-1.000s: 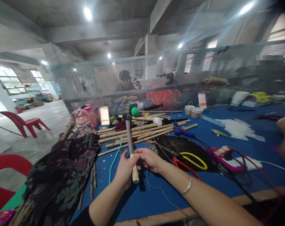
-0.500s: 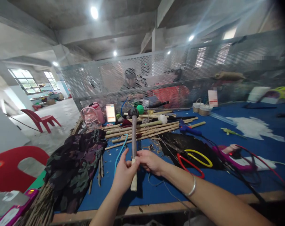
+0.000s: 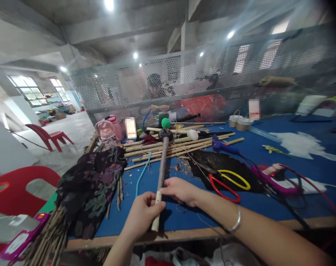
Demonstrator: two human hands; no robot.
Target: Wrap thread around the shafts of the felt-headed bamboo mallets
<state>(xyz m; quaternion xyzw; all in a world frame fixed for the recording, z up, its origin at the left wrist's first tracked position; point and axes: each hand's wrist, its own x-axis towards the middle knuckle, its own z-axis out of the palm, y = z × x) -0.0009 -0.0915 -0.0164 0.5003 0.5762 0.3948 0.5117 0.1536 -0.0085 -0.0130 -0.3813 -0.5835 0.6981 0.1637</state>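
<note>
Between my two hands is a stick with a dark round head [image 3: 163, 159], like a mallet, its shaft covered in grey and its near end bare pale wood. My left hand [image 3: 144, 214] is closed round the bare wooden end, the thumb lying across it. With thumb and fingers, my right hand [image 3: 181, 190] pinches the shaft just above, where the grey covering stops. The head points away from me, over a pile of pale sticks [image 3: 181, 147]. A thin grey cord [image 3: 203, 220] trails below my right hand. Red-and-yellow-handled scissors [image 3: 226, 181] lie to the right on black cloth [image 3: 209, 164].
A dark flowered cloth [image 3: 92, 188] covers the table's left side, beside a twig bundle [image 3: 48, 232]. Behind the sticks are a green ball [image 3: 166, 123] and a white ball [image 3: 192, 134]. A blue glue gun [image 3: 223, 146] and purple power strip [image 3: 278, 181] lie right. Perforated screen [image 3: 123, 88] behind.
The stick has come nearer to me and tilts more, its head shifted right and down. My left hand has moved down toward the table edge; both hands keep hold.
</note>
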